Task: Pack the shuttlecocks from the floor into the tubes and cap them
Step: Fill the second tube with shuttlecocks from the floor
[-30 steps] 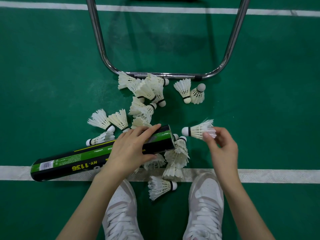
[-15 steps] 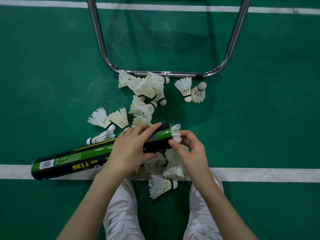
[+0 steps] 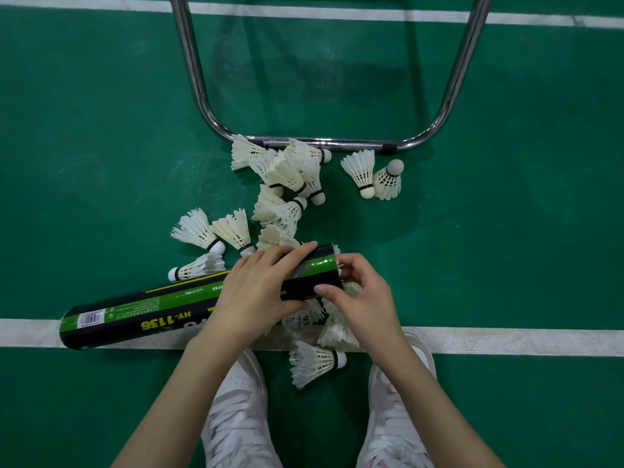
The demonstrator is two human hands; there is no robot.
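**Shuttle at the tube mouth**

Down on the green floor (image 3: 101, 163), the left hand (image 3: 260, 292) wraps around the open end of the tube (image 3: 141, 312), fingers curled over its top and thumb underneath. The tube is black and green, lies nearly level with its mouth pointing right, and its closed end sits over the white line (image 3: 506, 341) at the left. It reads "HY-1136" upside down.

The right hand (image 3: 363, 298) is at the mouth, thumb against the rim and fingers curled behind it. White feather tips of a shuttle (image 3: 338, 261) show at the opening, between the rim and the fingers; whether the fingers pinch them or only press them is hard to tell, since the hand covers most of it.

Loose shuttles lie all around. A cluster (image 3: 287, 173) sits just below the metal frame (image 3: 189, 62), with a pair (image 3: 371, 177) to its right, one of the two standing cork up. Three more (image 3: 209, 238) lie left of the tube's mouth, just above the tube. Others are heaped under both hands on the line, and one (image 3: 314, 363) lies between the white shoes (image 3: 236, 400), cork to the right.

The frame is a bent chrome pipe, its crossbar touching the top of the cluster.
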